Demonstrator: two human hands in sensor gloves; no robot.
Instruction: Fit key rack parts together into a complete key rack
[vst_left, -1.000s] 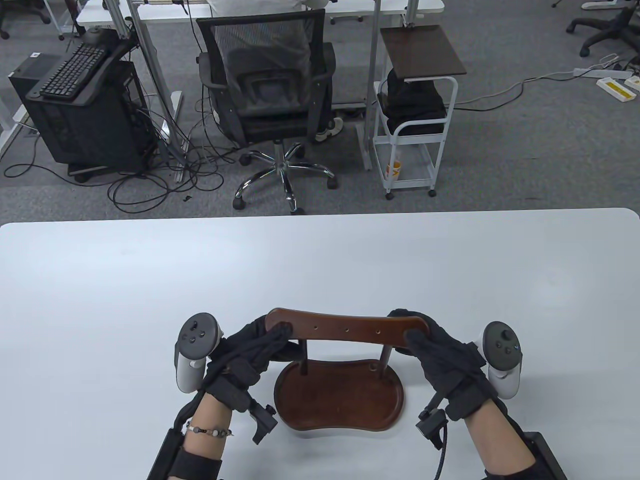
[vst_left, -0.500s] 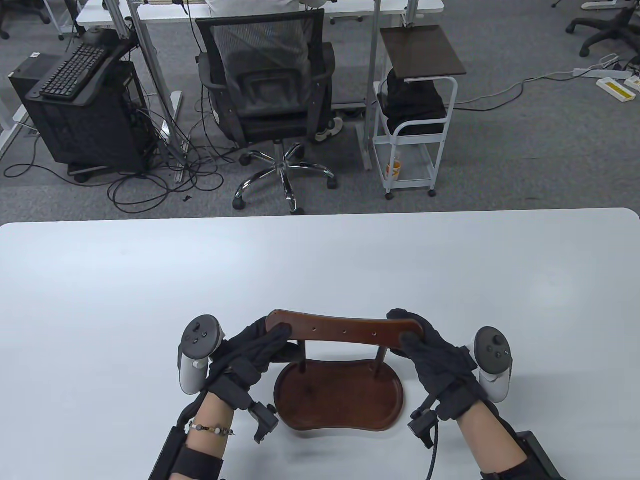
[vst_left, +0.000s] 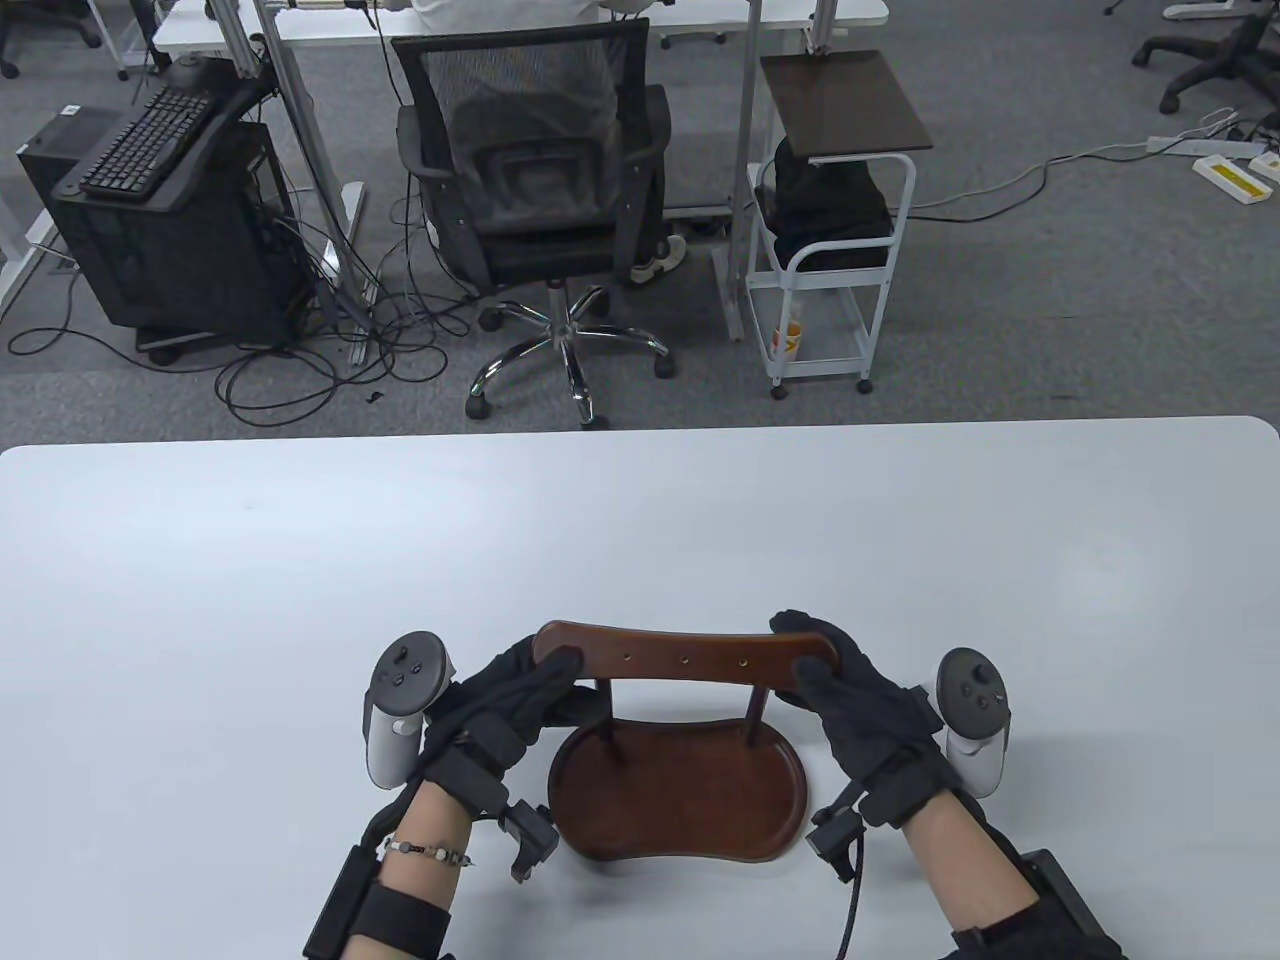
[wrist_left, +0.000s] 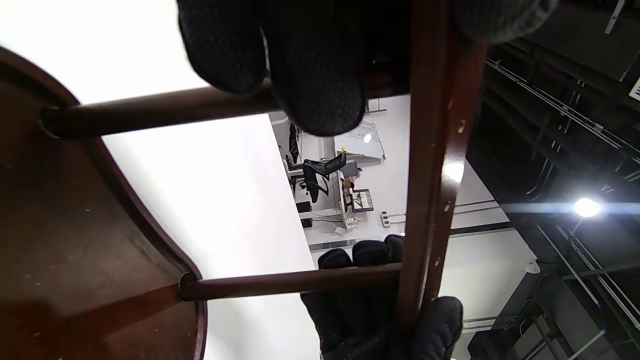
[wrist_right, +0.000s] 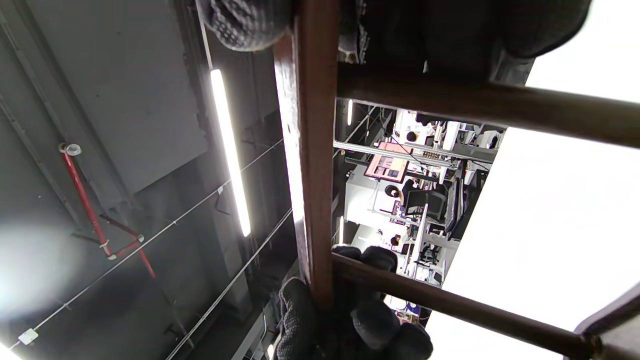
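Note:
A dark brown wooden key rack stands near the table's front edge. Its kidney-shaped base tray (vst_left: 680, 800) lies flat on the table. Two thin posts (vst_left: 755, 715) rise from holes in the base to a curved top bar (vst_left: 690, 655) with small holes. My left hand (vst_left: 520, 690) grips the bar's left end and my right hand (vst_left: 835, 680) grips its right end. The left wrist view shows the bar (wrist_left: 430, 165) edge-on, both posts (wrist_left: 290, 282) seated in the base (wrist_left: 75, 240), and my fingers (wrist_left: 315, 75) around the bar. The right wrist view shows the bar (wrist_right: 315, 165) and posts (wrist_right: 450, 300).
The white table (vst_left: 640, 540) stretches wide on all sides of the rack. Beyond its far edge are an office chair (vst_left: 540, 180), a small white cart (vst_left: 830, 220) and a computer tower (vst_left: 160, 230) on grey carpet.
My right hand has shifted a little to the left with the bar's right end, and the right post now leans less. The left hand has barely moved.

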